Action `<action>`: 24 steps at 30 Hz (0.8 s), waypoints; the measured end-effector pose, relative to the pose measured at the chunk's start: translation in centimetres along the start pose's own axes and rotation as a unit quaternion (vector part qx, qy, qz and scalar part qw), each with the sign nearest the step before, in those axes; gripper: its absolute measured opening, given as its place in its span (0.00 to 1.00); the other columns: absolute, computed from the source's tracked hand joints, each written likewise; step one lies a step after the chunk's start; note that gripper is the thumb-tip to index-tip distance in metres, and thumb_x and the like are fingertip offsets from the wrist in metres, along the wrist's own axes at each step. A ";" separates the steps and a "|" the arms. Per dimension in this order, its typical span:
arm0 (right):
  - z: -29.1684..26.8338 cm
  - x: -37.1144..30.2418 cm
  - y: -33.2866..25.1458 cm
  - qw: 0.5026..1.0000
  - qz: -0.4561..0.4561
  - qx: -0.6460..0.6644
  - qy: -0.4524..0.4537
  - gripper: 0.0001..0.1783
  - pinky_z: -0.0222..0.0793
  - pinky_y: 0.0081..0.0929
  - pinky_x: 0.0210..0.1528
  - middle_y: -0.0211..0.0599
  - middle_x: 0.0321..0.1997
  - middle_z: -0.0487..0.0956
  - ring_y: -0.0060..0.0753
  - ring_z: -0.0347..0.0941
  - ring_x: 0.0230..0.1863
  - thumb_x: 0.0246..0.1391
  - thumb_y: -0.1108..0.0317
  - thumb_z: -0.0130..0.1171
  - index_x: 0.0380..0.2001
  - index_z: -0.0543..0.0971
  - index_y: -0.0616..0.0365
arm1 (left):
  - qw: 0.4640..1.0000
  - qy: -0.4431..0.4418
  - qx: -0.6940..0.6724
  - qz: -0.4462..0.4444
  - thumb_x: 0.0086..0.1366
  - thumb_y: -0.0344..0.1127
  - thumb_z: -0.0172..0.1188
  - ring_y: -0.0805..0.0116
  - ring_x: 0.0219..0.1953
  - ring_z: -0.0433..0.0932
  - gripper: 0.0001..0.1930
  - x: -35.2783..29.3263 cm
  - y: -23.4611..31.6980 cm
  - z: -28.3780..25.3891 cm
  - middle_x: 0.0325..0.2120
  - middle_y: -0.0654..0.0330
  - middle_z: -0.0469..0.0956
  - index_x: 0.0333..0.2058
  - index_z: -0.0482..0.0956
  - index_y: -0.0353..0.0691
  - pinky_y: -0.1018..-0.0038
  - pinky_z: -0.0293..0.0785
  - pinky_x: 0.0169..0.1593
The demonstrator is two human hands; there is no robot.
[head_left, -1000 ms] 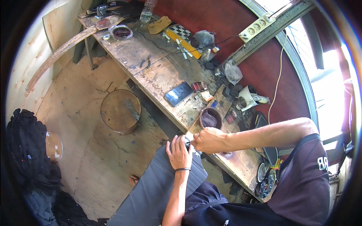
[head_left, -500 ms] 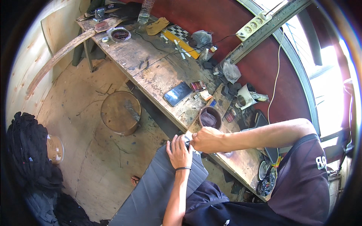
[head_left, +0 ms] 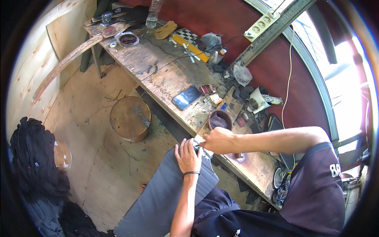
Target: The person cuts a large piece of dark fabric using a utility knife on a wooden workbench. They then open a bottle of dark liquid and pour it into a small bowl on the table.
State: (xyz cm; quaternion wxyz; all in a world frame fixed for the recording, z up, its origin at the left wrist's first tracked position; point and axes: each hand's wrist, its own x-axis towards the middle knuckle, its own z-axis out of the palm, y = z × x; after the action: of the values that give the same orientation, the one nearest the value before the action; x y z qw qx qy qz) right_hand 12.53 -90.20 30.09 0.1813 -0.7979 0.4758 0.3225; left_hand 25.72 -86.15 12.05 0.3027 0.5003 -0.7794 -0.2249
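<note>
A long dark-grey padded piece point(head_left: 158, 197) with seam lines slants up from my lap, its far end near the workbench edge. My left hand point(head_left: 188, 158) lies on that far end, fingers spread and pressing on the surface. Right beside it, my right hand point(head_left: 218, 140) is closed at the corner of the padded piece. A small pale bit shows at its fingers, but what it grips is mostly hidden. Just beyond the right hand stands a round brown pot point(head_left: 220, 119) with dark cloth-like stuff inside.
The wooden workbench point(head_left: 158, 85) carries a phone point(head_left: 186, 97), pliers point(head_left: 152, 68), a white jug point(head_left: 258, 100) and a plastic bottle point(head_left: 154, 14). Above it hangs a power strip point(head_left: 262, 25). A round drum point(head_left: 130, 118) stands on the floor; black fabric point(head_left: 35, 158) is piled at left.
My right hand has shifted slightly up and to the right, turning a little. My left hand stays on the padded piece. The whole view has tilted slightly.
</note>
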 end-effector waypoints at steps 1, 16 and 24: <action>0.0 0.5 -0.1 0.995 -0.058 -0.083 0.013 0.12 0.82 0.49 0.36 0.48 0.36 0.87 0.54 0.86 0.35 0.60 0.66 0.61 0.42 0.84 0.60 | 1.000 -0.016 0.009 -0.004 0.66 0.49 0.69 0.65 0.68 0.72 0.28 -0.1 -0.1 0.0 0.57 0.63 0.80 0.61 0.74 0.47 0.50 0.56 0.76; 11.8 -10.7 4.1 0.737 0.272 0.304 0.539 0.28 0.77 0.52 0.53 0.62 0.52 0.82 0.64 0.82 0.53 0.65 0.62 0.65 0.65 0.74 0.59 | 0.983 -0.086 0.110 0.118 0.71 0.51 0.62 0.48 0.77 0.59 0.31 -2.5 0.0 -1.3 0.71 0.54 0.69 0.67 0.75 0.44 0.39 0.48 0.78; 26.9 -10.7 11.5 0.706 0.532 0.335 0.326 0.18 0.79 0.58 0.47 0.55 0.47 0.85 0.65 0.83 0.45 0.58 0.65 0.66 0.51 0.79 0.55 | 0.989 -0.105 0.073 0.079 0.70 0.48 0.64 0.47 0.75 0.62 0.27 -4.2 -0.1 -4.5 0.70 0.51 0.71 0.63 0.79 0.42 0.42 0.51 0.78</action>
State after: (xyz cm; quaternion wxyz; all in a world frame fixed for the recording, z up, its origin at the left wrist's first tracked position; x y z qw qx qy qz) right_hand -10.41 -72.81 18.08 0.0680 -0.3546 0.9277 -0.0953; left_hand 30.30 -82.61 14.18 0.1984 0.4318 -0.8581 -0.1944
